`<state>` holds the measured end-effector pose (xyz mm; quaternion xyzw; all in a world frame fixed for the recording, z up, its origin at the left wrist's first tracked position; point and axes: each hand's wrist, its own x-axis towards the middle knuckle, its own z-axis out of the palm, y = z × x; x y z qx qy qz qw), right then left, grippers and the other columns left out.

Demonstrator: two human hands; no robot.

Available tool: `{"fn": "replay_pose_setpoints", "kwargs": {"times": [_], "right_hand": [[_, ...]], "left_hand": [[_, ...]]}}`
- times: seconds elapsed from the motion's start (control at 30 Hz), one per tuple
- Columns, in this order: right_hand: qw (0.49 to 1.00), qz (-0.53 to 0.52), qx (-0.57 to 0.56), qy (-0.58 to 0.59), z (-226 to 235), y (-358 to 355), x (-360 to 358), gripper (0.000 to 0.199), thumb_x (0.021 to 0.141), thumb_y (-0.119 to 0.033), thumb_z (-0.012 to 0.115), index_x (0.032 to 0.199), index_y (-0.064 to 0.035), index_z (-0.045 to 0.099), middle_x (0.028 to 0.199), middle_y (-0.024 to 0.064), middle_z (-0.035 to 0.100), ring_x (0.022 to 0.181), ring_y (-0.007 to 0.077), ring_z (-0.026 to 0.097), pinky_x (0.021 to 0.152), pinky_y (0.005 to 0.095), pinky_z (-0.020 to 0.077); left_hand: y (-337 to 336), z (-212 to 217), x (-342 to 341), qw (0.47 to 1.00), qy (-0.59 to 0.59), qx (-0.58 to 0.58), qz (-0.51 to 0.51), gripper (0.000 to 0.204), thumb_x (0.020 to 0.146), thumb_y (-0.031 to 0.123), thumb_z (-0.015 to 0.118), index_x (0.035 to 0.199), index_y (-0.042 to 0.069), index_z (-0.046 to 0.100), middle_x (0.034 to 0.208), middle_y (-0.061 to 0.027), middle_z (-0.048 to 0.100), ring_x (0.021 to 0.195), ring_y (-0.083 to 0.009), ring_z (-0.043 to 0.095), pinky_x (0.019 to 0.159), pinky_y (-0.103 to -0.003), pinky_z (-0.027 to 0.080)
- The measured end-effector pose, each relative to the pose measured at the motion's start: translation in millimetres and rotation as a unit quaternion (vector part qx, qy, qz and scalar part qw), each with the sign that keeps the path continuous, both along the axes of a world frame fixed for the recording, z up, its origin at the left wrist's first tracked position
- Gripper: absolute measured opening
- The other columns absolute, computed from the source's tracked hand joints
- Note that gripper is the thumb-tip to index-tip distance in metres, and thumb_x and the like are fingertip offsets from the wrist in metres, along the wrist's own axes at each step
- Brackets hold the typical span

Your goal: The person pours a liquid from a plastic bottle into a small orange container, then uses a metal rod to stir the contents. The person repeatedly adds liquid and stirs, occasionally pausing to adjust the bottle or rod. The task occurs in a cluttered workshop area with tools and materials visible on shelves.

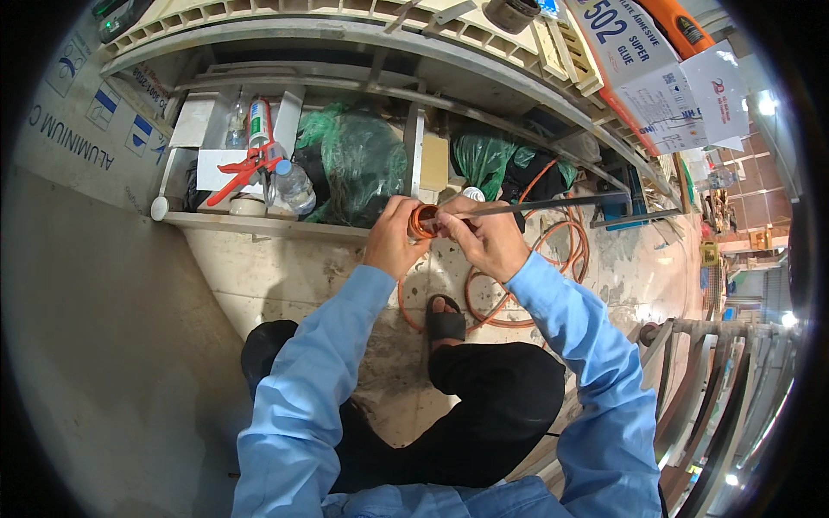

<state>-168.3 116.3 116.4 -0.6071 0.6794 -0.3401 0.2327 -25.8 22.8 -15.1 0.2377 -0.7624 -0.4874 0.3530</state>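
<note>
In front of me, above the floor, my left hand is closed around a glossy orange ring, its round opening facing up toward me. Whether it is a roll of tape or a fitting, I cannot make out. My right hand is at the ring's right side, thumb and fingers pinched together close to its rim. A long, narrow dark strip is gripped in this hand and runs out to the right. The end of the strip near the ring is partly hidden by my fingers.
A metal-framed bench stands ahead; its lower shelf bears a red caulking gun, a plastic bottle and green bags. An orange hose lies coiled on the floor. A white carton sits at upper right, long strips at lower right.
</note>
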Motion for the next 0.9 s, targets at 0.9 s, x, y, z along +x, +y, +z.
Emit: {"fn": "replay_pose_setpoints", "kwargs": {"times": [0.9], "right_hand": [[0.999, 0.031, 0.004, 0.034, 2.7, -2.1, -6.5, 0.016, 0.096, -0.004, 0.066, 0.086, 0.0084, 0.07, 0.087, 0.0222, 0.071, 0.077, 0.04, 0.07, 0.07, 0.0428, 0.0547]], "left_hand": [[-3.6, -0.7, 2.8, 1.0, -0.021, -0.019, -0.001, 0.051, 0.073, 0.003, 0.086, 0.119, -0.001, 0.064, 0.118, -0.0148, 0.063, 0.105, -0.035, 0.067, 0.089, -0.04, 0.057]]}}
